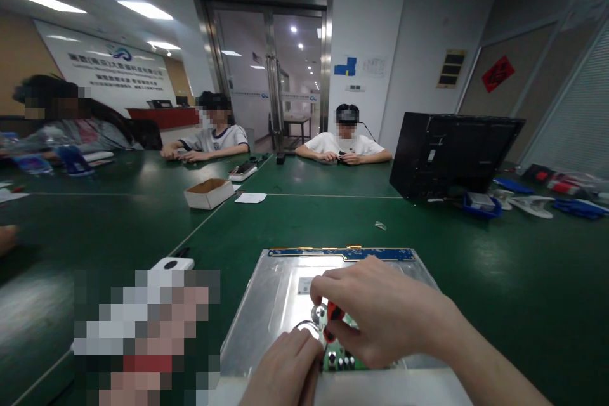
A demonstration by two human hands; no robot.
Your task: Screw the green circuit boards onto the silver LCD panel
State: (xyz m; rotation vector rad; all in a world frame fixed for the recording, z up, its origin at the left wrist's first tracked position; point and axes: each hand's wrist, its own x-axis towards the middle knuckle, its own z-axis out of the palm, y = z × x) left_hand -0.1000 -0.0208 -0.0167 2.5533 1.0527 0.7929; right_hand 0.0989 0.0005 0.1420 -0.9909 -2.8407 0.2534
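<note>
A flat silver metal panel (257, 311), looking like the back of a display, lies on the table before me. Along its far edge runs a narrow blue circuit strip (380, 255). A green circuit board (339, 358) sits on the panel, partly covered by my hands. My right hand (380, 311) is closed around a red-and-black screwdriver (334, 312), which points down at the board. My left hand (292, 365) is beside it at the board's left edge, fingers pressed together; whatever they pinch is hidden. Round metal parts (318, 313) show between the hands.
On the green table (333, 222) stand an open cardboard box (209, 195), a white paper (250, 198) and a black monitor casing (451, 155). A white phone-like device (174, 264) is at left, beside a pixelated area. Several people sit across and to the left.
</note>
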